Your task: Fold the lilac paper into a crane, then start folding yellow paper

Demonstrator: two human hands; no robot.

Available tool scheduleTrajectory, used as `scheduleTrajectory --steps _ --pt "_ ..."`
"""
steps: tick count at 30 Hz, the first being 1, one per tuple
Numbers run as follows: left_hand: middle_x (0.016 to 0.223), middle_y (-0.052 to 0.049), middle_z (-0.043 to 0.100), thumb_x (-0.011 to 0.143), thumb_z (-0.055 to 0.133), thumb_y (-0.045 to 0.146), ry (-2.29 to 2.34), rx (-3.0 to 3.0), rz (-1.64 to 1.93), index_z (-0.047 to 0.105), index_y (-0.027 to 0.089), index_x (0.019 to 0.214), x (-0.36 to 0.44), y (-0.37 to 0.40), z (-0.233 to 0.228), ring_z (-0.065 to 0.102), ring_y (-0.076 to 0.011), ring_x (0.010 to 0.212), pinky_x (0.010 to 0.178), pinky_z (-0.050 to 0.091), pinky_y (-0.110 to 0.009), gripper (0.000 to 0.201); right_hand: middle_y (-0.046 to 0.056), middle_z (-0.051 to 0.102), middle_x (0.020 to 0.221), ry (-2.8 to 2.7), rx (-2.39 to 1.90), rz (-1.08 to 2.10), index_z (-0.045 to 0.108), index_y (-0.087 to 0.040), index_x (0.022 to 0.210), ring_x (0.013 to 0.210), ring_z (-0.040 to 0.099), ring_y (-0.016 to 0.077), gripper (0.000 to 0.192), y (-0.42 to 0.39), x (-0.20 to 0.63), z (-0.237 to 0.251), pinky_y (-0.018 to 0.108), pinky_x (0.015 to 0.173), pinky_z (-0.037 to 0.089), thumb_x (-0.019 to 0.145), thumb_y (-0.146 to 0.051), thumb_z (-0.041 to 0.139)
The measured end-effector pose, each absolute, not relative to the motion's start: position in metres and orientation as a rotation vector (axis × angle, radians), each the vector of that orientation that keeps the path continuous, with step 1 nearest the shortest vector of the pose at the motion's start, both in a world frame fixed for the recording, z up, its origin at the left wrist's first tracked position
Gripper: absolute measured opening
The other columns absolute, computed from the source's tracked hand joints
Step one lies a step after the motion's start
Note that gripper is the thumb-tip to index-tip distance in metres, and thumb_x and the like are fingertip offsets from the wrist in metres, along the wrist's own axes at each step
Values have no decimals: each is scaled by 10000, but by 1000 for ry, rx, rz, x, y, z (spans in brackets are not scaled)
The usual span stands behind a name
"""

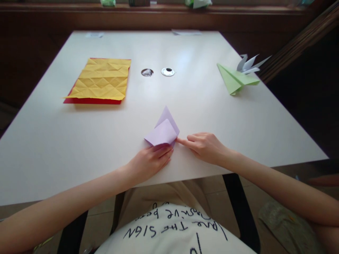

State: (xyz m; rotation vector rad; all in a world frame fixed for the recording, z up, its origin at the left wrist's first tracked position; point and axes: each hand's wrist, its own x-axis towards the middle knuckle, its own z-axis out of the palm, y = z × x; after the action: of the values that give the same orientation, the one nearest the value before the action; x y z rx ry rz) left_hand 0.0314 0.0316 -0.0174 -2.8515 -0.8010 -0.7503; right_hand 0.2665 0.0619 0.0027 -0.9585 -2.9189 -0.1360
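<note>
A small folded lilac paper (163, 130) lies on the white table (79, 141) near its front edge, one flap curling up. My left hand (150, 160) rests flat against the paper's near edge, fingertips tucked under the raised flap. My right hand (202, 145) lies just right of it, the index finger pressing on the paper's right corner.
A creased yellow sheet (102, 79) lies on a red sheet (92, 101) at the far left. A folded green paper shape (234, 80) and a white folded paper bird (249, 64) sit at the far right. Two round cable holes (157, 72) mark the table's middle.
</note>
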Motion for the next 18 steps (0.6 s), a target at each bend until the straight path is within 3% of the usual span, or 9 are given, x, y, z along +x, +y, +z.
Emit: scheduleTrajectory --steps 9,18 --pt "1014 -95 680 907 450 183 -848 -2901 -715 619 94 1064 30 30 -18 648 -187 893 810 561 -321 247 0 590 664 -2901 -874 -98 536 -183 1212 602 495 124 407 61 269 -1 260 564 313 836 -84 415" --pt "1125 -124 634 891 478 202 -902 -2991 -688 587 72 1107 22 4 -9 590 -235 1060 897 539 -357 275 -11 576 645 -2879 -957 -70 542 -230 1205 580 482 122 416 58 268 -2 259 542 298 822 -94 454"
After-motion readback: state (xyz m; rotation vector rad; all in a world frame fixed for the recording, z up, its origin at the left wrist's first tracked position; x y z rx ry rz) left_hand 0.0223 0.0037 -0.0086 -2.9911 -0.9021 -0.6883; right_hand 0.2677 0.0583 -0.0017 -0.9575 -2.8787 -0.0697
